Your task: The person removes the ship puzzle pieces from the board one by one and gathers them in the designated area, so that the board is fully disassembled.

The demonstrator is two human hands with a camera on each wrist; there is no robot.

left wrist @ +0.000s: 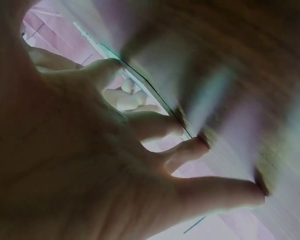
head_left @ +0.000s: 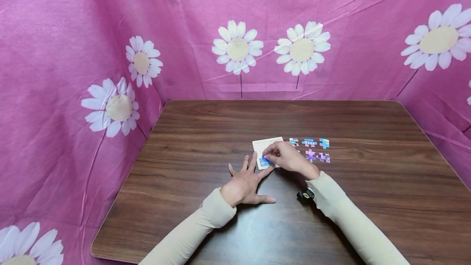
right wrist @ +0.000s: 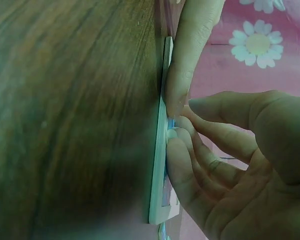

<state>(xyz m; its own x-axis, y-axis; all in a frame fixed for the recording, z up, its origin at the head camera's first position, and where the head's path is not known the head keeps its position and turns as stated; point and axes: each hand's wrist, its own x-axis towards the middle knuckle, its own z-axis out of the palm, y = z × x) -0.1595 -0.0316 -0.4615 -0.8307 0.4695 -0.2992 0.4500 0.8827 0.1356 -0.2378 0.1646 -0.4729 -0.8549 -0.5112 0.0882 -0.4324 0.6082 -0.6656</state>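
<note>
A small white puzzle tray lies on the table, with blue and orange jigsaw pieces in its near left part. My right hand is over the tray, its curled fingertips at a purplish-blue puzzle piece and mostly covering it. In the right wrist view, these fingertips sit low against the tray. My left hand lies spread on the table. Its index fingertip touches the tray's near edge, while the middle finger is by the left edge.
Several loose jigsaw pieces lie in two rows right of the tray, partly behind my right hand. A black device is at my right cuff. Pink cloth with daisies surrounds the brown wooden table.
</note>
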